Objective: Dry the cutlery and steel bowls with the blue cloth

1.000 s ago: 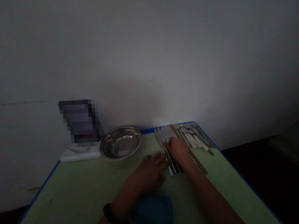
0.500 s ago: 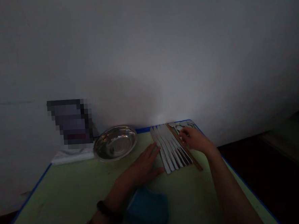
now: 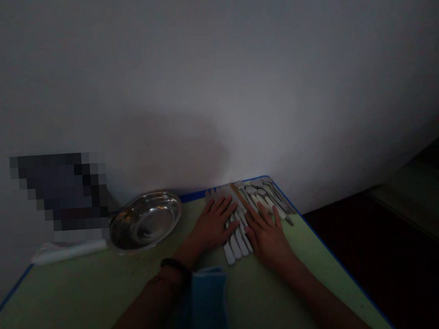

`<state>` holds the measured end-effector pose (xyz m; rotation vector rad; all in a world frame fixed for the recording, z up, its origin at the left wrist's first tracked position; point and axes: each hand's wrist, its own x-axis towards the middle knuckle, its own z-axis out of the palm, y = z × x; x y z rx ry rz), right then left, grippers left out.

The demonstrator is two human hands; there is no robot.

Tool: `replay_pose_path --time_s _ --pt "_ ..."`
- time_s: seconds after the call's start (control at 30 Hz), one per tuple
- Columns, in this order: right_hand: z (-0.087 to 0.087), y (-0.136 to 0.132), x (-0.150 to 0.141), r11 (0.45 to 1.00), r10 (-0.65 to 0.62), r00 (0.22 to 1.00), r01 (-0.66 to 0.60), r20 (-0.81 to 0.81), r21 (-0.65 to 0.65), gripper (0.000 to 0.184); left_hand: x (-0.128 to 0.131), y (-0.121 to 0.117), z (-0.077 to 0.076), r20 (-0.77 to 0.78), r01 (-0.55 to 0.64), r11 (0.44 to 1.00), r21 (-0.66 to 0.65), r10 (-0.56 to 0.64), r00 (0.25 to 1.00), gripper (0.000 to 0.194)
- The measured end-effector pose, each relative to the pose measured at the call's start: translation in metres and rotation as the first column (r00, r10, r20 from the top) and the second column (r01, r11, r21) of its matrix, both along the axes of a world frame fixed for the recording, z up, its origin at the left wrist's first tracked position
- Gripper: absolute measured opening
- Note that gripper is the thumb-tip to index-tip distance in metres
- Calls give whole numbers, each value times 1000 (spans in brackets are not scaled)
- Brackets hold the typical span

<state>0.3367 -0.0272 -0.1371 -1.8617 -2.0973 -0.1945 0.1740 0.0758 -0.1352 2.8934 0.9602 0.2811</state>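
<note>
Table knives (image 3: 236, 247) lie side by side in a row, their handles pointing toward me. My left hand (image 3: 213, 225) rests flat across the knives, fingers spread, and covers much of the blades. Along the right side of the row run brown chopsticks (image 3: 237, 191), partly hidden. My right hand (image 3: 269, 235) lies with fingers stretched over the chopsticks' near part and the knife handles at the right. Its fingertips reach the near ends of spoons and other metal cutlery (image 3: 258, 186), some with white handles (image 3: 267, 201). Neither hand grips anything.
An oval steel bowl (image 3: 146, 222) stands left of the knives. Farther left, a pixelated dark object (image 3: 63, 194) is above a white wrapped thing (image 3: 70, 252). A blue fabric-like piece (image 3: 209, 304) shows below my hands. The green table (image 3: 82, 297) has a blue edge against a wall.
My right hand has come from the cutlery at the right down toward me and opened out flat. My left hand has slid onto the knives. The view has shifted right.
</note>
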Motion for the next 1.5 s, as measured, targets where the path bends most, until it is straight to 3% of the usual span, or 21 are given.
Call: replay_pose_path --time_s 0.37,0.8,0.97,1.2,1.5 --pt "-2 0 -12 991 13 999 -19 -48 -134 54 -7 0 2 -96 5 1000 -12 -6 995 74" --pt "-2 3 -20 994 35 995 -44 -92 -98 49 -15 8 2 -71 12 1000 -8 -13 997 74" --pt "-1 5 -19 995 50 993 -58 -104 -77 47 -20 12 -1 -36 -64 998 -11 64 997 81" --pt "-1 2 -20 983 155 982 -164 -104 -87 43 -18 10 -5 8 -140 990 -31 140 990 59" --pt "6 1 -21 953 214 971 -232 -109 -196 45 -24 8 -5 53 -161 986 -34 163 985 55"
